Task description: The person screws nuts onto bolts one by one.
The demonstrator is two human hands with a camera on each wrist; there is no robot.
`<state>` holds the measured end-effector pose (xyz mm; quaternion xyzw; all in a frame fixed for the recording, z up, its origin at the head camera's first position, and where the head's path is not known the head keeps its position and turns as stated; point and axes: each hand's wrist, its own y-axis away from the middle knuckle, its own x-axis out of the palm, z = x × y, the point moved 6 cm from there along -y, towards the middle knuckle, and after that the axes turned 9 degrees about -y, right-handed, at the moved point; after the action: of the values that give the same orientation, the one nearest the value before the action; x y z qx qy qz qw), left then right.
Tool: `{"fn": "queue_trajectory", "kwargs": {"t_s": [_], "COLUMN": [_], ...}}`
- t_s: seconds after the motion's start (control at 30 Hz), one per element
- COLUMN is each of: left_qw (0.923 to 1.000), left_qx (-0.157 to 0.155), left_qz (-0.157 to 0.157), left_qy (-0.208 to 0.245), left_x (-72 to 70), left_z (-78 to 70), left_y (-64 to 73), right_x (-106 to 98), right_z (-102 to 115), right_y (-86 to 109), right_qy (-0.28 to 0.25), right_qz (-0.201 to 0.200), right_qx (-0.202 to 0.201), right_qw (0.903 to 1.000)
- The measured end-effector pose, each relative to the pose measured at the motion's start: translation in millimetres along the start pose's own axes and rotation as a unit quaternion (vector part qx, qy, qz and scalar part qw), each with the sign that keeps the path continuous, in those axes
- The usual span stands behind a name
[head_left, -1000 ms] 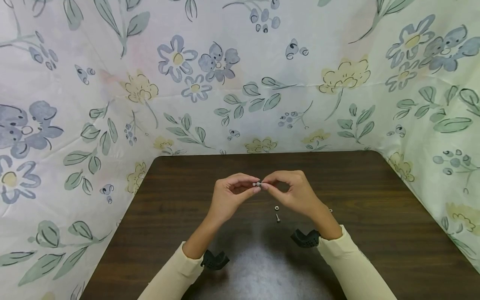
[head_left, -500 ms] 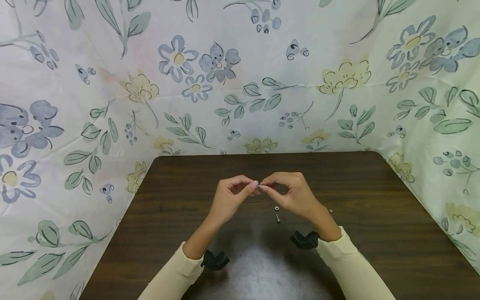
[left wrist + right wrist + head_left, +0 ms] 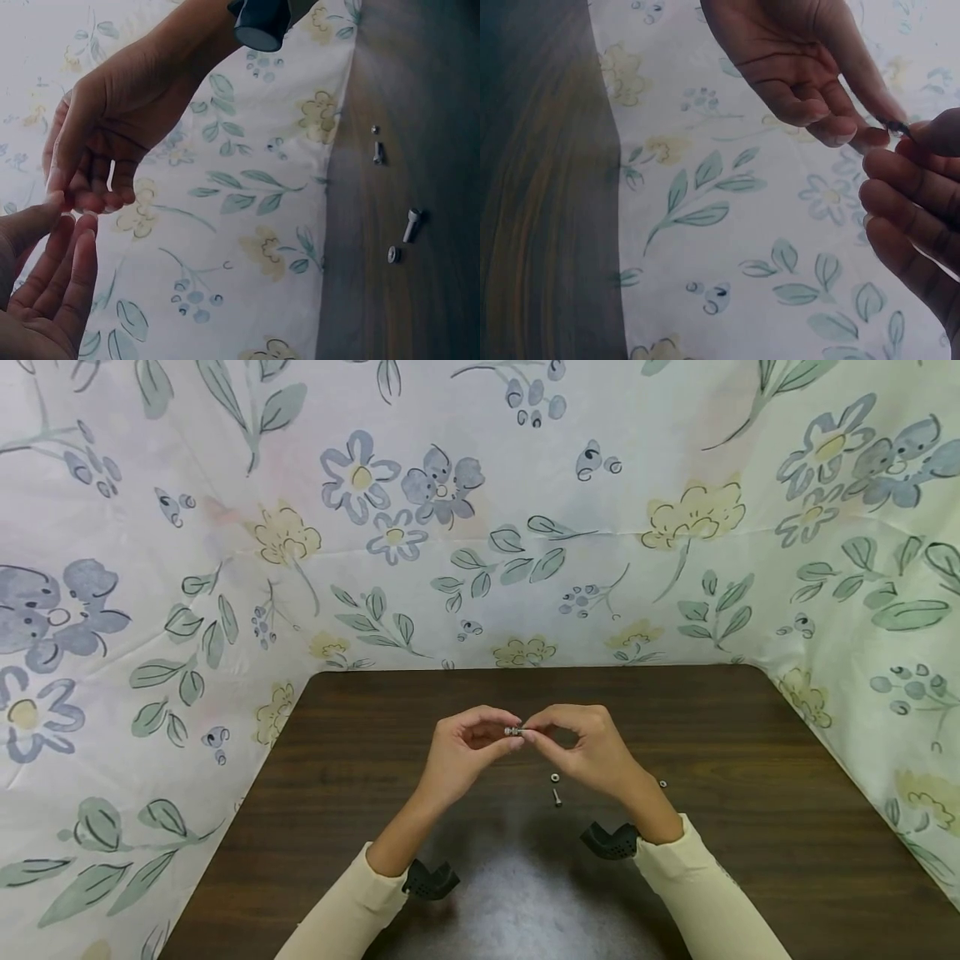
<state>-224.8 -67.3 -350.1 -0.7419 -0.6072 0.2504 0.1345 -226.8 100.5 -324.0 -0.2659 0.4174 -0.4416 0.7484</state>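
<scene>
A small silver bolt with what looks like a nut on it lies level between my hands, raised over the table. My right hand pinches its right end between thumb and forefinger. The thumb and forefinger of my left hand are at its left part, one below and one above, so its end shows between them. In the right wrist view the bolt shows dark between the fingertips; in the left wrist view fingers hide it. A loose nut and a bolt lie below my right hand.
Another nut lies beside my right wrist; the left wrist view shows a second loose bolt near it. The dark wooden table meets a flowered cloth behind and at the sides. Black wrist mounts hang under both forearms.
My left thumb rolled up over the bolt half a second ago, covering it, and is now back below, with the bolt in sight again. My right hand has hardly moved.
</scene>
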Motion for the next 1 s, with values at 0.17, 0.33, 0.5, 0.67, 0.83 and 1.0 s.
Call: {"fn": "queue_trajectory", "kwargs": {"t_s": [0.17,0.33,0.5,0.67,0.83,1.0], "left_qw": [1.0000,1.0000,1.0000,1.0000,0.9994,0.9987], "left_qx": [0.000,0.002,0.008,-0.002,-0.023,-0.036], "left_qz": [-0.002,-0.001,0.001,0.009,0.016,0.021], "left_qy": [-0.003,0.001,0.005,-0.003,-0.018,-0.028], "left_x": [-0.6,-0.8,0.1,1.1,2.7,2.5], "left_z": [3.9,7.2,8.8,11.2,13.8,14.3], "left_y": [0.4,0.5,0.2,0.2,-0.1,0.2], "right_x": [0,0,-1,1,3,3], "right_z": [0,2,2,2,3,4], "right_y": [0.9,0.1,-0.1,-0.3,0.0,-0.6], "right_qy": [0.001,0.002,0.007,0.009,0.007,0.005], "right_qz": [-0.002,-0.003,-0.008,-0.007,-0.004,-0.009], "right_qx": [0.000,-0.005,-0.012,-0.015,-0.013,-0.019], "right_qw": [1.0000,1.0000,0.9999,0.9998,0.9999,0.9998]}}
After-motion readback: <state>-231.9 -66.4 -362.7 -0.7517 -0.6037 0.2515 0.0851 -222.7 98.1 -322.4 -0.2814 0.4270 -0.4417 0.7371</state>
